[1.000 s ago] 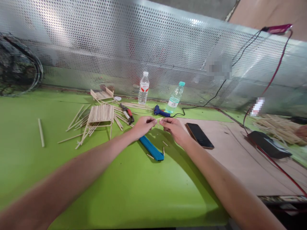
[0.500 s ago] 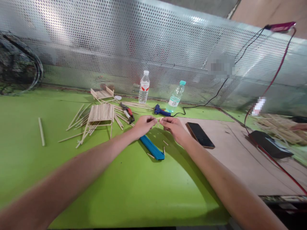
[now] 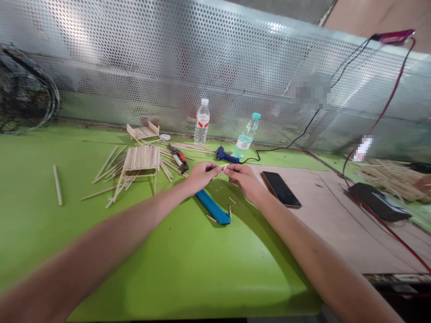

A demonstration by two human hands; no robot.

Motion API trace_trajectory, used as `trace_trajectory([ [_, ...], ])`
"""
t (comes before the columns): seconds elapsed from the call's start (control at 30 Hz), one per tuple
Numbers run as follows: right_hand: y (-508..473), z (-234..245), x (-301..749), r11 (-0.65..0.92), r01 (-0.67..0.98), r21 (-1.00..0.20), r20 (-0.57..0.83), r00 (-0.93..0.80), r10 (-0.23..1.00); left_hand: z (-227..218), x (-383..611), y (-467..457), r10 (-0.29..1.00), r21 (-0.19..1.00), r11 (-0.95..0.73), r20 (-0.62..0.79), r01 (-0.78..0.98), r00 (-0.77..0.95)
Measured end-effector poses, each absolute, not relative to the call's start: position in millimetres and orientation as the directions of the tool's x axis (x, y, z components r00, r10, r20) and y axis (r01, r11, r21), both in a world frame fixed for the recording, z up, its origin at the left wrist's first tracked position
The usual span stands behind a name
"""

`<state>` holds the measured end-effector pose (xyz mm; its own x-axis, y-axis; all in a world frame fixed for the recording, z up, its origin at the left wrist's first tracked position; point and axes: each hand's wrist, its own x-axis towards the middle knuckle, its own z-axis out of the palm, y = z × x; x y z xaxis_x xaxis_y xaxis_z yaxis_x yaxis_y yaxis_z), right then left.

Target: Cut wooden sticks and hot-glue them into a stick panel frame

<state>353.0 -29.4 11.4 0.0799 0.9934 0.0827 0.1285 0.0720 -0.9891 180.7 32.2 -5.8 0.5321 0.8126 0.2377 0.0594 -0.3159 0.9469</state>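
Between my fingertips are small pale wooden sticks [image 3: 223,167], partly hidden by the fingers. My left hand [image 3: 203,176] pinches them from the left, and my right hand [image 3: 243,178] pinches from the right, the two nearly touching. Just below lies a blue utility knife [image 3: 213,207], its far end under my left hand. Short cut stick pieces [image 3: 211,218] are scattered around it. A blue glue gun [image 3: 227,155] rests behind my hands. To the left, pliers [image 3: 178,158] with dark and red parts lie by a small table-like stick model [image 3: 142,159].
Loose sticks [image 3: 111,166] surround the model, with a second stick structure [image 3: 144,131] behind. Two water bottles [image 3: 202,123] stand near the perforated metal screen [image 3: 161,58]. At right are a phone [image 3: 281,189], a black box [image 3: 380,202] with cables, and another person's hand [image 3: 424,184] by a stick pile.
My hands stay almost still, fingertips together on the small sticks. At the far right, the other person's hand has shifted slightly.
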Motion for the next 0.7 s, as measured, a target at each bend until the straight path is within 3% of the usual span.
trace_trajectory([
  [0.47, -31.3, 13.8, 350.1, 0.061, 0.103, -0.993, 0.069, 0.078, 0.995, -5.4, 181.4, 32.7, 0.821, 0.962, -0.27, 0.203, 0.049, 0.533],
  [0.7, -31.1, 14.9, 351.6, 0.063, 0.135, -0.989, 0.073, 0.075, 0.994, -11.2, 184.2, 37.6, 0.821, 0.969, -0.237, 0.237, -0.067, 0.519],
])
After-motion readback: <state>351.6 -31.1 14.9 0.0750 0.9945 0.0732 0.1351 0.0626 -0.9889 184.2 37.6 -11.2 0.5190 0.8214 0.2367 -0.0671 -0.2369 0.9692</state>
